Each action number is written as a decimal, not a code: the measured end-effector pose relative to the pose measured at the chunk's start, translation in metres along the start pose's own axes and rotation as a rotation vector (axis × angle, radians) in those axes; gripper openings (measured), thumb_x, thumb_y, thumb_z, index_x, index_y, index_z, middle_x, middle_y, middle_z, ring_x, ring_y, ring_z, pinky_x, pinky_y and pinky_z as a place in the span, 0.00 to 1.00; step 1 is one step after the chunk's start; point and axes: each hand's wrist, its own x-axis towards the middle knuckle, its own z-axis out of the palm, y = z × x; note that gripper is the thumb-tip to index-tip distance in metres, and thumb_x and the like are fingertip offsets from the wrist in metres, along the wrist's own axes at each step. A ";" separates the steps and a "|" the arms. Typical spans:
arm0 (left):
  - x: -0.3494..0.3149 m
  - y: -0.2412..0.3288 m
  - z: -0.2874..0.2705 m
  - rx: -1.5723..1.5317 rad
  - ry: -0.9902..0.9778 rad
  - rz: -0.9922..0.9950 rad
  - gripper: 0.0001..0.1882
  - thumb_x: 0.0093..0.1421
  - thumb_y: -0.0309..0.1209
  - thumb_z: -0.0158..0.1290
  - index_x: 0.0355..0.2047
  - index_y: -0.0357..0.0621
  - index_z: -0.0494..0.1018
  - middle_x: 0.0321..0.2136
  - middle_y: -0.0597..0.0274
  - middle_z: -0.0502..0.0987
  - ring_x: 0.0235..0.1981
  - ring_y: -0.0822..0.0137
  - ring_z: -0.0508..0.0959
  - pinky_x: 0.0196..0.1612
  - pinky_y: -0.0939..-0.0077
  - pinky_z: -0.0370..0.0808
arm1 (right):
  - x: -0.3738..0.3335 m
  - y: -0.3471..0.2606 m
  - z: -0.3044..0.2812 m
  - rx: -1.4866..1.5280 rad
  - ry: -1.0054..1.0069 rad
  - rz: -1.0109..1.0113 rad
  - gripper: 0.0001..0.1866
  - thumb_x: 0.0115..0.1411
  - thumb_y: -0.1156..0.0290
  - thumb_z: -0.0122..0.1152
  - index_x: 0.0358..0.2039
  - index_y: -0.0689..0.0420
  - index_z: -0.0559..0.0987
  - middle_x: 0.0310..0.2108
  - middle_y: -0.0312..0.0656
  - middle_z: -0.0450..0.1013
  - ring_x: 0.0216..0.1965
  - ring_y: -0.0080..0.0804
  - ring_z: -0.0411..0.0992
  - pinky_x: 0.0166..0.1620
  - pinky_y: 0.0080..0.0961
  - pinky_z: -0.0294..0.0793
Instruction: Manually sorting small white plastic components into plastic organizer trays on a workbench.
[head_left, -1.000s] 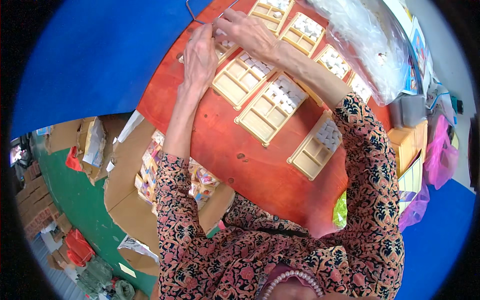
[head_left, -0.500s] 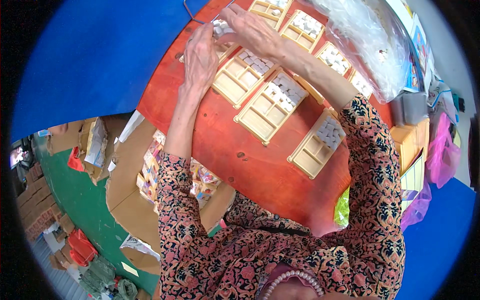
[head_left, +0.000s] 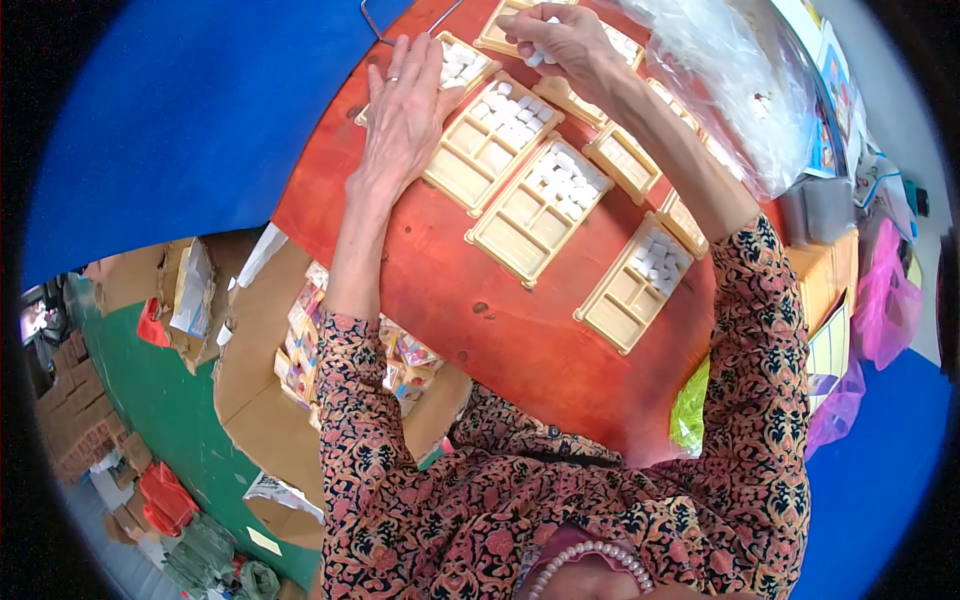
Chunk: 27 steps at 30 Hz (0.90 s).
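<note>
My left hand [head_left: 402,110] lies with its fingers stretched out along the edge of a cream compartment tray [head_left: 372,112] at the far left, holding nothing. White pieces [head_left: 461,66] fill that tray's far part. My right hand [head_left: 572,45] is pinched around a few small white pieces [head_left: 540,52], above the trays farther right. Nearer stand two more compartment trays: one [head_left: 463,170] beside my left hand, and another [head_left: 510,236] in the middle. In both, white pieces fill the far compartment, while the near compartments are bare.
A similar tray [head_left: 610,312] sits nearer on the red table [head_left: 430,290]. Narrow cream parts [head_left: 622,162] stand between the rows. A clear plastic bag [head_left: 730,90] covers the far right. To the left, a cardboard box [head_left: 250,370] holds several printed small boxes [head_left: 410,370].
My right hand has moved right, away from my left hand, with white pieces in its fingers. My left hand's fingers have straightened, and the far left tray shows more.
</note>
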 end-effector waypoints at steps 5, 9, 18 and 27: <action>0.000 0.006 0.002 0.083 -0.126 0.033 0.33 0.59 0.44 0.48 0.58 0.35 0.55 0.60 0.45 0.56 0.63 0.48 0.51 0.59 0.38 0.48 | -0.015 -0.008 -0.016 -0.095 0.152 0.402 0.12 0.54 0.66 0.62 0.20 0.58 0.74 0.14 0.35 0.67 0.14 0.17 0.63 0.16 0.15 0.58; 0.001 0.008 0.006 0.066 -0.124 0.003 0.34 0.59 0.44 0.47 0.60 0.36 0.53 0.61 0.45 0.55 0.64 0.48 0.50 0.60 0.39 0.47 | -0.034 -0.004 -0.012 -0.528 -0.005 0.274 0.15 0.50 0.63 0.64 0.31 0.62 0.76 0.19 0.37 0.70 0.22 0.25 0.68 0.26 0.23 0.66; 0.001 0.010 0.006 -0.089 -0.025 -0.037 0.34 0.59 0.41 0.49 0.61 0.39 0.52 0.61 0.46 0.55 0.64 0.46 0.49 0.61 0.42 0.46 | -0.036 0.006 0.000 -0.976 -0.123 -0.103 0.20 0.45 0.66 0.69 0.33 0.67 0.75 0.29 0.52 0.75 0.33 0.43 0.74 0.36 0.35 0.72; -0.002 0.028 0.003 -0.185 0.034 0.187 0.17 0.56 0.32 0.54 0.46 0.40 0.71 0.53 0.50 0.66 0.61 0.50 0.57 0.61 0.48 0.52 | -0.039 -0.001 -0.014 -0.925 -0.118 0.053 0.13 0.49 0.67 0.63 0.29 0.65 0.76 0.23 0.48 0.73 0.27 0.38 0.73 0.33 0.31 0.71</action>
